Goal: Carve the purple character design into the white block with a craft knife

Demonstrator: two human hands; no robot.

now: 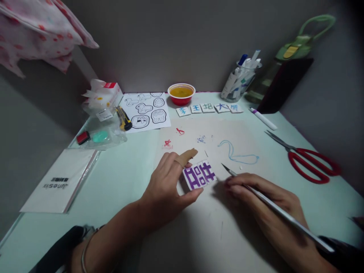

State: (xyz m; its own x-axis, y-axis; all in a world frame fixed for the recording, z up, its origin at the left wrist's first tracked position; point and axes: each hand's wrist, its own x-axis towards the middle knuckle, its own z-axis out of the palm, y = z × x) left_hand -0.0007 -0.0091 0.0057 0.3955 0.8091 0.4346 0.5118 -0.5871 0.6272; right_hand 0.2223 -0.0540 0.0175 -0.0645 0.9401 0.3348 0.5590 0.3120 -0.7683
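A small white block with a purple character on its top face (200, 175) is gripped at its edges by my left hand (166, 182), thumb at the near side and fingers at the far side. A tan covering wraps one finger of that hand. In my right hand (264, 201) a slim silver craft knife (280, 212) is held like a pen. Its pointed blade is just right of the block and apart from it. Beneath both hands lies a pale board (182, 231) with red and blue marks and a blue outline drawing.
Behind stand small lettered tiles (207, 108), a red-and-white bowl of yellow liquid (181, 93) and a cup of markers (237, 83). Red-handled scissors (309, 161), a purple-and-white marker (263, 118) and a green bottle (292, 51) are right. Left are a yellow cutter (123, 118) and a pad (58, 182).
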